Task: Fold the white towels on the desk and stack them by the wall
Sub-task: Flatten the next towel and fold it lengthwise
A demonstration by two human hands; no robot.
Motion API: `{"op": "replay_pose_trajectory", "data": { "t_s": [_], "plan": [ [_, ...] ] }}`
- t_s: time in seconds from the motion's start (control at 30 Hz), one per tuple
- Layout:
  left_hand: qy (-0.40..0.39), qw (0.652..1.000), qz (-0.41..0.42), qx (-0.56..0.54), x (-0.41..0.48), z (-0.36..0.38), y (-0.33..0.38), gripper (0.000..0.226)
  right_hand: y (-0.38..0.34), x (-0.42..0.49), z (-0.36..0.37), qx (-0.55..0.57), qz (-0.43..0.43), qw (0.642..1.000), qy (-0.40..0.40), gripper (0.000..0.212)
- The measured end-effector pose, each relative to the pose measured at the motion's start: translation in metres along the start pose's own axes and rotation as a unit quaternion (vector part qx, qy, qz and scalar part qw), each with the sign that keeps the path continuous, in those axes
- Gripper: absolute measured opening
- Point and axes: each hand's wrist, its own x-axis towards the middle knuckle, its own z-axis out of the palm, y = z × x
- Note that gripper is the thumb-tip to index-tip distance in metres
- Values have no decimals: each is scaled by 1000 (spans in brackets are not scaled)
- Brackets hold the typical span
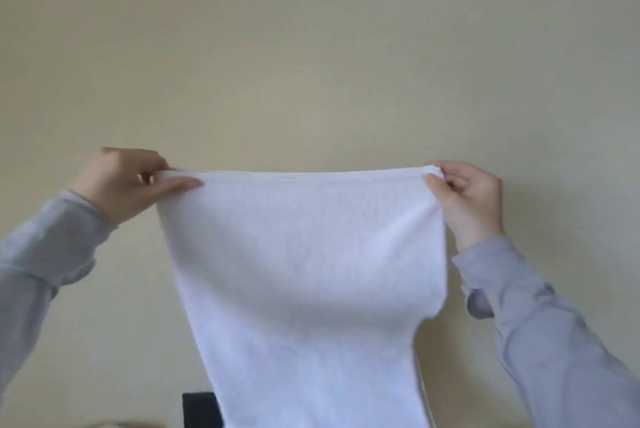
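A white towel (304,275) hangs in the air in front of the wall, stretched flat along its top hem and narrowing toward the bottom of the view. My left hand (128,181) pinches its upper left corner between thumb and fingers. The upper right corner is pinched by my right hand (467,199). Both arms are raised, in light blue sleeves. The towel's lower end runs out of the frame. The desk and any other towels are hidden.
A plain cream wall (311,46) fills the background. A small dark object (201,408) shows at the bottom edge, left of the towel. A pale shape (121,425) peeks in at the bottom left.
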Motion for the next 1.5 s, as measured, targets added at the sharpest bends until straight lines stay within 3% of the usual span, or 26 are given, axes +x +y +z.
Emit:
{"op": "replay_pose_trajectory", "data": {
  "t_s": [0.1,0.2,0.27,0.33,0.5,0.57,0.7,0.83,0.97,1.03,1.13,1.27,1.4,1.5],
  "plan": [
    [7,999,-42,-27,-4,7,2,49,-7,5,0,16,-12,1000,2,27],
    [-46,986,-120,-110,-3,7,4,46,-11,8,-8,43,5,999,8,26],
    [-98,958,-150,-225,-2,10,10,29,-7,5,-11,55,43,997,18,24],
    [-100,926,-174,-319,-5,8,7,19,0,1,-23,64,80,994,40,24],
    [-110,905,-224,-345,-30,4,25,12,13,-16,-41,87,135,982,98,24],
    [-129,875,-255,-391,-53,26,55,8,11,-27,-27,62,117,988,84,19],
    [-284,802,-301,-431,-107,85,128,23,1,-46,-2,60,101,993,20,19],
    [-375,759,-318,-425,-147,143,177,41,-11,-43,-12,166,148,973,-69,20],
    [-421,642,-403,-498,-173,185,208,56,-14,-34,-31,213,156,960,-97,20],
    [-412,598,-455,-515,-177,201,216,66,-11,-33,-37,204,160,961,-91,19],
    [-400,579,-516,-488,-180,222,217,79,-6,-33,-44,201,171,962,-76,19],
    [-407,500,-564,-517,-185,239,214,85,-3,-27,-51,203,176,961,-63,18],
    [-371,436,-561,-598,-190,251,217,70,-1,-22,-53,199,176,962,-60,17],
    [-299,437,-569,-629,-186,255,213,52,0,-20,-57,190,170,966,-43,17]
  ]
}}
